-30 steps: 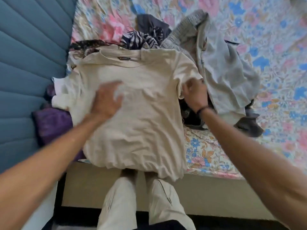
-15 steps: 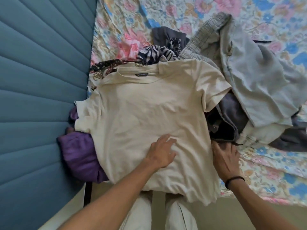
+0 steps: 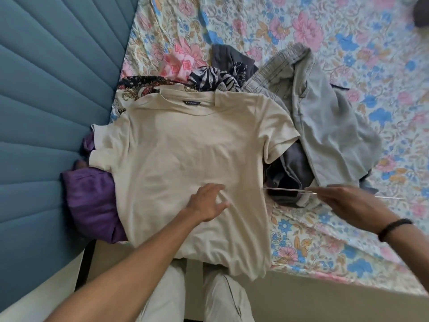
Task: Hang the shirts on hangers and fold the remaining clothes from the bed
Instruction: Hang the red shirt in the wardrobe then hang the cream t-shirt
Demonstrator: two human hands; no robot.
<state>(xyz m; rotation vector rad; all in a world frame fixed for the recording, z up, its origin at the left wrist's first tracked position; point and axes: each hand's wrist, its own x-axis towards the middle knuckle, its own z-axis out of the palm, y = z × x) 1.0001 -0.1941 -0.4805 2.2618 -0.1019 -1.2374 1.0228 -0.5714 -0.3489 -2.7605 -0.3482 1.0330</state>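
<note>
A beige t-shirt (image 3: 185, 154) lies spread flat, face up, over a pile of clothes at the bed's near edge, with its hem hanging over the side. My left hand (image 3: 206, 202) rests on the shirt's lower middle with fingers spread and nearly straight. To the right, my right hand (image 3: 352, 202) pinches a thin pale rod (image 3: 283, 189), perhaps part of a hanger, level just beyond the shirt's right edge. A wristband sits on that wrist. Grey trousers (image 3: 325, 126) and a dark garment (image 3: 290, 173) lie right of the shirt.
A purple garment (image 3: 92, 201) sticks out under the shirt on the left, against the blue padded headboard (image 3: 46, 112). Patterned dark clothes (image 3: 216, 77) lie behind the collar. The floral bedsheet (image 3: 325, 31) stretches far and right. My legs stand against the bed's edge.
My right hand has moved off the sheet by the shirt's lower right corner and now holds a thin rod. My left hand stays on the shirt's lower middle. The view shifted slightly.
</note>
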